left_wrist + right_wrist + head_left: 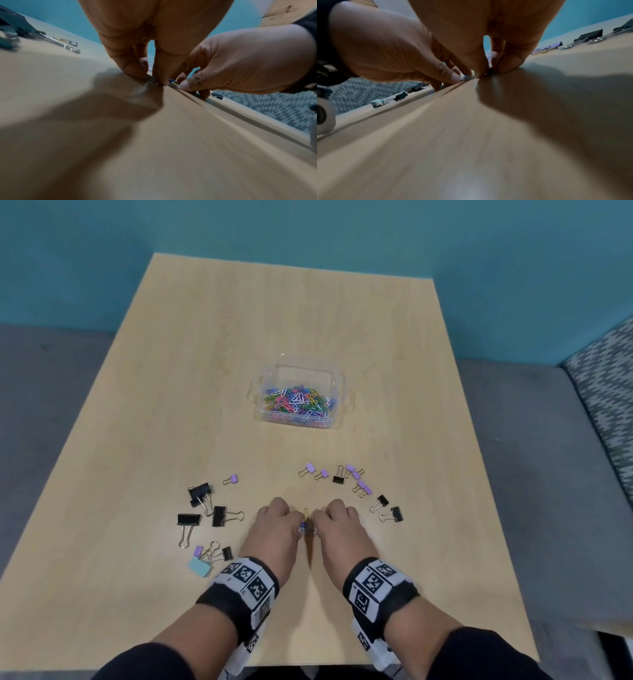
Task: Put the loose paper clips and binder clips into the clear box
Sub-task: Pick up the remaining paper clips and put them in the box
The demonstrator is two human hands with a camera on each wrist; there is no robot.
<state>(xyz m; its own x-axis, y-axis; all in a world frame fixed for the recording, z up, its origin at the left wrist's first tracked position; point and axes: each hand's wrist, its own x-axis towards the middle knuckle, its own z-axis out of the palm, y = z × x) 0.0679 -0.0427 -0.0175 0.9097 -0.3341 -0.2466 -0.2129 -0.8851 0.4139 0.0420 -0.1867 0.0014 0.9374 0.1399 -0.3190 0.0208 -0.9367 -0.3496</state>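
Observation:
The clear box [337, 392] stands mid-table, holding a heap of coloured paper clips [298, 400]. Nearer me, my left hand [289, 518] and right hand [320, 518] sit knuckles up, side by side on the table. A few loose paper clips [306, 520] lie between them. In the left wrist view my left hand [152, 80] pinches paper clips [151, 81] against the wood with thumb and fingertips. In the right wrist view my right hand [489, 71] pinches a small dark clip [491, 71] the same way. What lies under the palms is hidden.
Black binder clips [200, 494], a pale blue one [199, 566] and a purple one [233, 479] lie scattered left of my hands. Several purple and black binder clips [358, 474] lie to the right. The wooden table [274, 320] ends at a teal wall; a grey seat surrounds it.

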